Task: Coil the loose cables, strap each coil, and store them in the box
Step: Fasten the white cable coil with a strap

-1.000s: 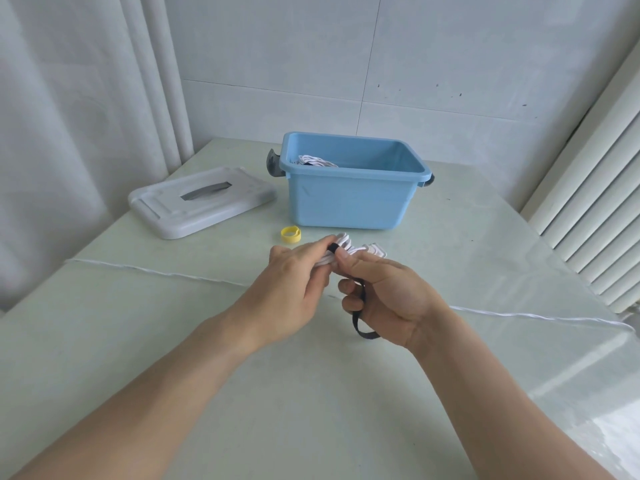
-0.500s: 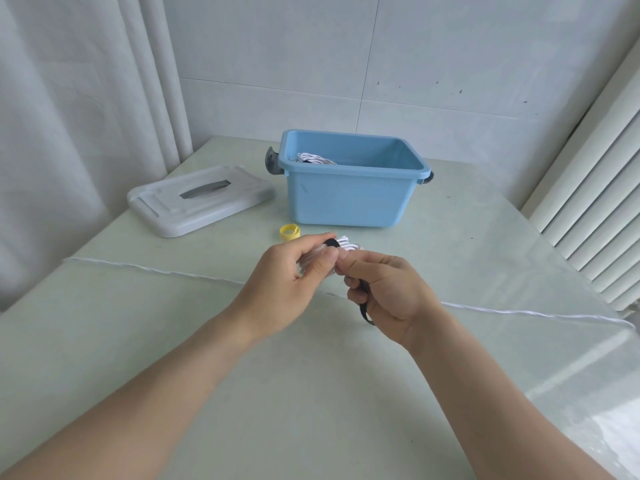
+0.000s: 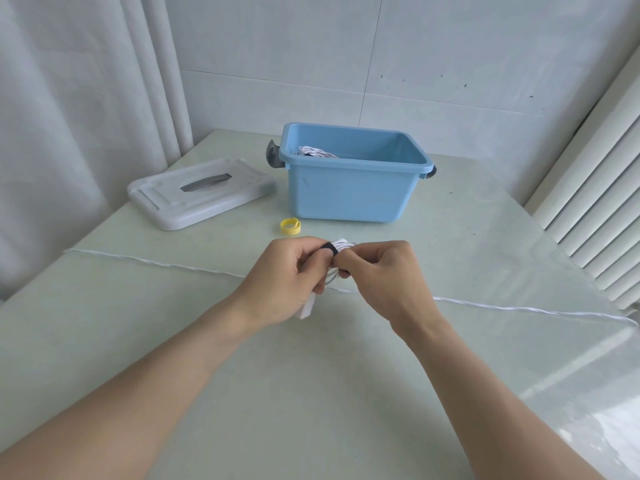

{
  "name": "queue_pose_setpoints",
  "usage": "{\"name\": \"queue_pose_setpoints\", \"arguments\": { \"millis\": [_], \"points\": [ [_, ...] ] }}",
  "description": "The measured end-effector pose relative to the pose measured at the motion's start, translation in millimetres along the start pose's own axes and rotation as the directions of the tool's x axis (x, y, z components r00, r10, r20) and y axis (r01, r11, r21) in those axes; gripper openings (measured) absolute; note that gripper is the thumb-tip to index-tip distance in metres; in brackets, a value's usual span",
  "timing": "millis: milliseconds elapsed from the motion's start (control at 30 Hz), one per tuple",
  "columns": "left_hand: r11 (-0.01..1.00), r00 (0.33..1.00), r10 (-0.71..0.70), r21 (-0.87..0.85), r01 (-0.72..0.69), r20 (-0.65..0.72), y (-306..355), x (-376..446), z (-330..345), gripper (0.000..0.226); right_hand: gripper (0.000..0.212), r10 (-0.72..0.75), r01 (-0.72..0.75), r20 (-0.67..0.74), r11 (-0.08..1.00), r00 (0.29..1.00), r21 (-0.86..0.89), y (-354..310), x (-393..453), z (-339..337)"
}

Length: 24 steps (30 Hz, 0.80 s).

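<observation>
Desk (image 3: 311, 393): pale green, glossy top.
Box (image 3: 349, 192): blue, open, at the far centre.
Lid (image 3: 201, 192): white, flat, left of the box.
Strap (image 3: 290, 226): yellow, rolled, near the box's front left corner.
Cable (image 3: 156, 263): white, loose, stretched across the desk.

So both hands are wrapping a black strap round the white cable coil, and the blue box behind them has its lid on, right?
Not quite: the head view shows the blue box open, its white lid lying on the table beside it. The rest holds.
</observation>
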<state>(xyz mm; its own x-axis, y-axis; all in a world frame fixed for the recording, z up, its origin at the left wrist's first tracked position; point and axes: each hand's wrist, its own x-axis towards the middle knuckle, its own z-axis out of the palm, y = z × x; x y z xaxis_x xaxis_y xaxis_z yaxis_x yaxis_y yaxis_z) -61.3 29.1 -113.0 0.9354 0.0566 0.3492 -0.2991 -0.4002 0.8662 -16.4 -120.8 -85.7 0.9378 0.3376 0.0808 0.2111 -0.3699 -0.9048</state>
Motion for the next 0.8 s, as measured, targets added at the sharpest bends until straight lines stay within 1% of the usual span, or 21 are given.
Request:
{"name": "queue_pose_setpoints", "arguments": {
  "millis": [33,100,167,233,267,300,333,367,400,467,533,567,633,733,800],
  "points": [
    [0.999,1.0,0.017,0.039,-0.017,-0.002,-1,0,-1,0.039,0.03,-0.007,0.007,0.005,1.0,1.0,-0.006,0,0,-1],
    [0.997,0.999,0.033,0.065,-0.033,0.003,-2,-1,-1,0.041,0.032,-0.015,0.015,0.002,1.0,1.0,0.008,1,1,-2],
    [0.999,0.999,0.026,0.024,-0.026,-0.025,0,-1,1,0.037,0.03,0.012,-0.013,0.019,0.997,1.0,0.076,4,3,-3],
    [0.999,0.997,0.009,-0.04,-0.012,-0.076,2,0,3,0.036,0.022,0.068,-0.082,0.075,0.974,0.995,0.212,4,4,-3],
    [0.998,0.996,0.007,-0.055,-0.012,-0.092,2,0,3,0.038,0.017,0.092,-0.123,0.114,0.943,0.989,0.31,4,4,-2],
    [0.998,0.995,0.009,-0.055,-0.014,-0.096,2,0,3,0.041,0.016,0.11,-0.163,0.154,0.902,0.982,0.399,4,4,0],
    [0.998,0.995,0.015,-0.051,-0.02,-0.094,2,0,2,0.043,0.016,0.12,-0.193,0.183,0.866,0.976,0.461,5,5,1],
    [0.998,0.996,0.018,-0.05,-0.022,-0.091,2,0,2,0.043,0.014,0.12,-0.206,0.201,0.85,0.972,0.486,5,5,1],
    [0.998,0.995,0.017,-0.051,-0.021,-0.095,1,-1,2,0.043,0.016,0.115,-0.206,0.209,0.845,0.971,0.494,4,5,2],
    [0.999,0.993,0.01,-0.043,-0.015,-0.114,-1,-1,1,0.036,0.031,0.1,-0.182,0.194,0.863,0.976,0.471,4,4,4],
    [0.999,0.993,0.0,-0.04,-0.005,-0.118,-2,0,2,0.027,0.04,0.075,-0.121,0.135,0.919,0.988,0.376,3,2,5],
    [0.999,0.994,-0.004,-0.042,-0.001,-0.11,-2,0,1,0.025,0.04,0.058,-0.09,0.106,0.94,0.993,0.328,3,2,6],
    [0.999,0.995,-0.004,-0.037,0.0,-0.096,-2,1,1,0.022,0.035,0.045,-0.06,0.057,0.954,0.997,0.295,3,1,7],
    [0.998,0.99,-0.033,-0.062,0.024,-0.14,-5,1,3,0.021,0.025,0.085,-0.09,0.028,0.943,0.996,0.319,4,1,10],
    [0.998,0.988,-0.043,-0.06,0.035,-0.146,-6,0,4,0.017,0.022,0.123,-0.122,0.016,0.938,0.992,0.325,4,1,11]
  ]
}}
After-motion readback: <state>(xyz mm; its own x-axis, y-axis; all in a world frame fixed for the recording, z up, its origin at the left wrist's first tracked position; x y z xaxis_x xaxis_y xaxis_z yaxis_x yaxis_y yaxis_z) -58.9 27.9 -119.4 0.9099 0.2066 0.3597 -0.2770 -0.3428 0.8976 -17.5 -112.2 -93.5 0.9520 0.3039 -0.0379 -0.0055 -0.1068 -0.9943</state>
